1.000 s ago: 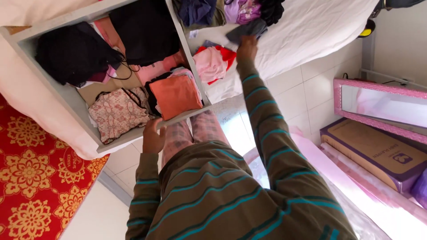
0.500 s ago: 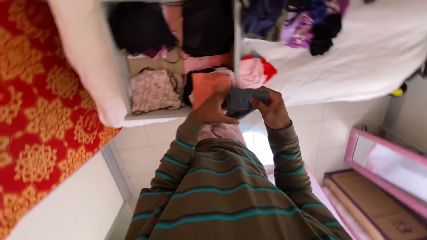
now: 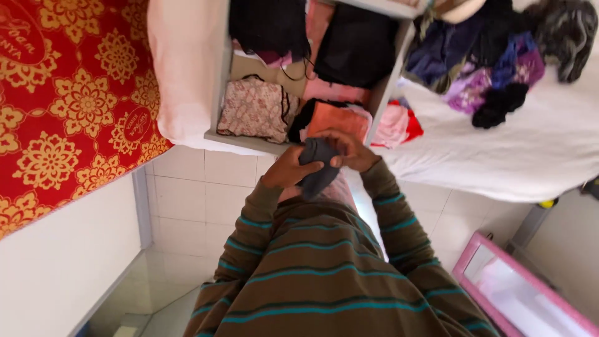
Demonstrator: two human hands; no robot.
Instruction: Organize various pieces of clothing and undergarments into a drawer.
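Light: bright, soft daylight, strongest on the white sheet [image 3: 499, 156] at right.
Glare: pale sheen on the floor tiles [image 3: 187, 187].
Shadows: faint, beneath the drawer [image 3: 218, 134].
Sharpness: slight motion blur overall; edges stretched.

head cam | looks steeply down | close over torso, tiled floor [image 3: 187, 187]

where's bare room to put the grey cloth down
Free: the white sheet right of the red and pink clothes, below the dark heap. Crowded: the drawer, full. Both hands, left and right, hold the grey cloth.
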